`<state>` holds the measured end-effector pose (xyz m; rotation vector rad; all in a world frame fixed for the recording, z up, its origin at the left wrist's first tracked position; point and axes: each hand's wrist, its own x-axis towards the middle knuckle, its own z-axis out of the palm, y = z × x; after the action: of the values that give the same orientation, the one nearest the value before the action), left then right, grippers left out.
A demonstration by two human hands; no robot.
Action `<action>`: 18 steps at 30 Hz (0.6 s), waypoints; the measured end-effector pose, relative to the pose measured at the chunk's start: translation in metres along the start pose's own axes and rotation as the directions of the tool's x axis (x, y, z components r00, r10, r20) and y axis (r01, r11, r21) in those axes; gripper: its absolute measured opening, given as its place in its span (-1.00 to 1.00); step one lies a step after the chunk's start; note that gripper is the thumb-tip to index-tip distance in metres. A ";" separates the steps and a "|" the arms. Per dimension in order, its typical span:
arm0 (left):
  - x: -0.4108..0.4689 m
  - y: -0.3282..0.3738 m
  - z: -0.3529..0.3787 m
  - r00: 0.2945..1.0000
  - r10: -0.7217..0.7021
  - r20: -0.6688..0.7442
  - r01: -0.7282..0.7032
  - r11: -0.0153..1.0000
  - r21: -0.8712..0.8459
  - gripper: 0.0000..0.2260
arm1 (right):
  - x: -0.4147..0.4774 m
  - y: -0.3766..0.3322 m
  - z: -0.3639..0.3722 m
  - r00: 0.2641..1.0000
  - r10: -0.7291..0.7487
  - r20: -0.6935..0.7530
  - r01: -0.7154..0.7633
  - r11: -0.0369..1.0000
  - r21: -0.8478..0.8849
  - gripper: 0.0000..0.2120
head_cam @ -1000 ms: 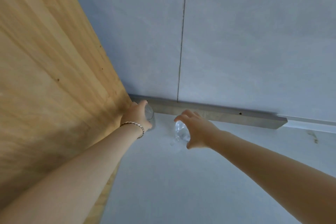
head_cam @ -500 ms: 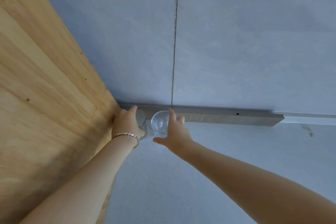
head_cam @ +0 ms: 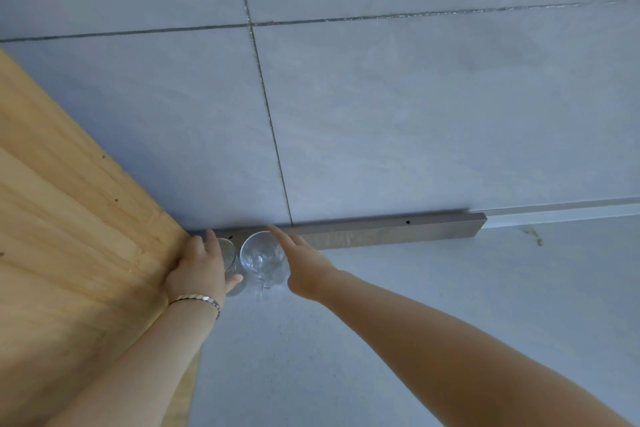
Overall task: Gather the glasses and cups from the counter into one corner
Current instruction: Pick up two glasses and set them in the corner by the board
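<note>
Two clear glasses stand side by side on the pale grey counter (head_cam: 311, 357), in the corner where the wooden panel meets the tiled wall. My left hand (head_cam: 199, 270) is wrapped around the left glass (head_cam: 228, 253), which it mostly hides. My right hand (head_cam: 304, 270) rests against the right side of the right glass (head_cam: 261, 255), fingers stretched along its rim. This glass is upright and I see down into it.
A tall wooden panel (head_cam: 69, 236) closes the left side. The grey tiled wall (head_cam: 381, 114) rises behind, with a grey metal strip (head_cam: 381, 230) along its foot. Bare counter runs to the right and toward me.
My right hand has carried its glass left into the corner beside the left glass. The left hand stays on its glass. The view has tilted upward.
</note>
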<state>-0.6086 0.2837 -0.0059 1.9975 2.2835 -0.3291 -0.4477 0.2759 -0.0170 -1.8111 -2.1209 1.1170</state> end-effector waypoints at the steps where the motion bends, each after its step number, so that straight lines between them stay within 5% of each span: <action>1: -0.007 0.001 -0.003 1.000 0.015 -0.018 -0.015 0.999 0.040 -0.13 | -0.008 0.006 -0.001 1.000 0.014 0.016 -0.013 1.000 -0.028 -0.17; 4: -0.034 0.006 -0.013 0.990 0.126 -0.058 -0.117 0.983 0.139 -0.16 | -0.044 0.028 -0.012 0.983 0.115 0.141 -0.097 0.987 -0.127 -0.35; 6: -0.060 0.017 -0.027 0.959 0.261 -0.111 -0.231 0.945 0.230 -0.38 | -0.075 0.045 -0.023 0.949 0.200 0.244 -0.142 0.962 -0.234 -0.48; 8: -0.083 0.037 -0.034 0.972 0.232 0.042 -0.236 0.949 0.210 -0.66 | -0.110 0.064 -0.036 0.914 0.283 0.289 -0.171 0.918 -0.358 -0.52; 12: -0.126 0.099 -0.039 0.888 0.250 0.385 -0.255 0.966 -0.038 -0.77 | -0.191 0.110 -0.064 0.909 0.350 0.225 -0.234 0.878 -0.418 -0.53; 15: -0.165 0.166 -0.042 0.856 0.352 0.379 -0.352 0.933 -0.072 -0.65 | -0.261 0.155 -0.086 0.910 0.380 0.164 -0.300 0.878 -0.372 -0.53; 18: -0.220 0.242 -0.046 0.804 0.487 0.341 -0.497 0.865 -0.064 -0.80 | -0.339 0.209 -0.110 0.893 0.439 0.103 -0.386 0.863 -0.326 -0.54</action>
<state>-0.3357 0.1105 0.0593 2.2353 1.4905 -0.6061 -0.1311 0.0205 0.0537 -2.4911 -2.1470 1.1188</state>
